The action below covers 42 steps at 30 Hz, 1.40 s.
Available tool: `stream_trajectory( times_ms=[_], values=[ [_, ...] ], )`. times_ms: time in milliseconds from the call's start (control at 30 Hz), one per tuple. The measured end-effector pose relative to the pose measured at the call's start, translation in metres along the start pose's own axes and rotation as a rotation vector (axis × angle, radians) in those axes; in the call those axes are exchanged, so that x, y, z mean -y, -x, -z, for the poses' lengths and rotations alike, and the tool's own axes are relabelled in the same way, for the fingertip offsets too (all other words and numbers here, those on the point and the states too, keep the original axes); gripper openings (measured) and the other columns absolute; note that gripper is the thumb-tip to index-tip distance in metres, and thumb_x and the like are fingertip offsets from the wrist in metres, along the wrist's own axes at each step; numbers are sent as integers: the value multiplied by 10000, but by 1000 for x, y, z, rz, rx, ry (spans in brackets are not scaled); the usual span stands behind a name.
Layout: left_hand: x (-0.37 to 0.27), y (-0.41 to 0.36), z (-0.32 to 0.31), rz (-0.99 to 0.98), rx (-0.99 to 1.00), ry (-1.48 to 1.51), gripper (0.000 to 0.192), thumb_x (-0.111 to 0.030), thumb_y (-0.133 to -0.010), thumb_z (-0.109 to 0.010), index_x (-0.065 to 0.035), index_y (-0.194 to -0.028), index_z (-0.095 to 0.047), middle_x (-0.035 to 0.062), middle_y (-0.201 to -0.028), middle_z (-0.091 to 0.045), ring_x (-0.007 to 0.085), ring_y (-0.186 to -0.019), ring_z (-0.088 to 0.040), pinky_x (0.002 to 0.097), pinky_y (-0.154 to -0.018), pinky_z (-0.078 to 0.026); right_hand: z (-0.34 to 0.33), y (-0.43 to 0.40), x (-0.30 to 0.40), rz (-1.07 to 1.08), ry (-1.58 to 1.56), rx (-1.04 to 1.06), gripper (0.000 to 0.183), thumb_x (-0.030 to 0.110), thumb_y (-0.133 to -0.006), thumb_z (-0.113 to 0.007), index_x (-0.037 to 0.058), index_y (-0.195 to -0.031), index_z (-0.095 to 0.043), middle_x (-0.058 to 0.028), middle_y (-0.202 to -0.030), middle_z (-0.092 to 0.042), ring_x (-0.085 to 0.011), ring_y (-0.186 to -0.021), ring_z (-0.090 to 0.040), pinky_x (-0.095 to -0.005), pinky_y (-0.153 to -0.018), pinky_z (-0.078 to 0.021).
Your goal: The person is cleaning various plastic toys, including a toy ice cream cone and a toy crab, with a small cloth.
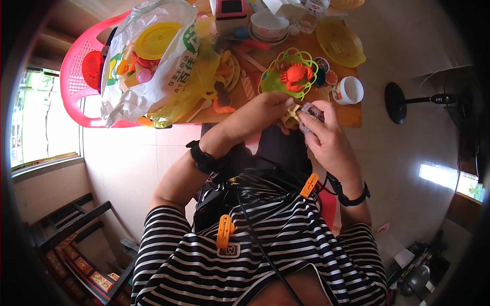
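Observation:
My left hand (273, 106) grips a small pale-yellow plastic piece (292, 114) with openings in it, just past the table's near edge. A greyish fuzzy cloth (311, 111) is pinched in my right hand (325, 132), with its fingers pressed against the yellow piece. Part of both things is hidden by my fingers. Right beyond my hands, a green openwork plastic basket (268, 82) stands on the wooden table (350, 116). An orange-red toy crab (295, 76) lies in that basket. A white tub (351, 90) stands to the right of it.
At left, a white plastic bag (153, 90) full of plastic toys rests by a pink plastic chair (72, 84). Stacked bowls (270, 25) and a yellow translucent tray (340, 44) are at the back. A cream spoon (200, 110) and an orange curved toy (222, 107) lie near the front edge.

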<state>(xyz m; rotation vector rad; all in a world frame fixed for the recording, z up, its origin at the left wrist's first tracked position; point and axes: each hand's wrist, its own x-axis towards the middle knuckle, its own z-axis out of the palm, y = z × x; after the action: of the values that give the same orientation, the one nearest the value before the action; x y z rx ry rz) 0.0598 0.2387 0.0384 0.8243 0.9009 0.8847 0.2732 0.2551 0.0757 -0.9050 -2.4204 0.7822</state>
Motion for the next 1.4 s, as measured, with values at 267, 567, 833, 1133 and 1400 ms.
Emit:
stream_trajectory(
  times_ms=[267,567,833,1133,1400],
  values=[
    [-2,-1,-7,10,12,170,366,-231,-1093,-467,38,-1314,-582,94,-1106,-689,175,-995,-672,330,-868,-563,4,-4,-9,71,-134,-187,396,-102,-798,-685,51,-1162,-668,-136,-1229,-500,-300,-1103,-578,-387,-904,-517],
    [6,-3,-7,-52,-45,506,354,-206,-1085,-463,25,-1344,-534,113,-1261,-643,214,-1145,-653,355,-1006,-530,-13,-5,11,69,29,-236,517,-44,-764,-780,81,-1247,-646,-169,-1308,-459,-351,-1176,-553,-441,-988,-494],
    [3,-2,-13,-82,-93,268,379,-283,-1100,-455,15,-1317,-542,97,-1204,-647,186,-1092,-653,350,-988,-522,-27,-11,0,88,174,-255,400,-49,-734,-792,-10,-1107,-653,-155,-1229,-490,-348,-1055,-578,-439,-899,-495],
    [-2,2,-23,-86,-59,341,398,-289,-1098,-459,41,-1307,-538,117,-1219,-641,188,-1116,-641,347,-988,-516,-24,-9,-14,123,-145,-407,319,-153,-743,-732,48,-985,-681,-103,-1173,-502,-239,-999,-582,-326,-835,-507],
    [-17,1,-11,-201,-103,506,403,-247,-1075,-491,9,-1385,-516,96,-1320,-623,207,-1166,-636,362,-1041,-517,-1,-4,-14,-3,-132,-594,200,167,-899,-780,89,-1076,-730,-101,-1222,-543,-246,-1138,-555,-359,-985,-445]
  ],
)
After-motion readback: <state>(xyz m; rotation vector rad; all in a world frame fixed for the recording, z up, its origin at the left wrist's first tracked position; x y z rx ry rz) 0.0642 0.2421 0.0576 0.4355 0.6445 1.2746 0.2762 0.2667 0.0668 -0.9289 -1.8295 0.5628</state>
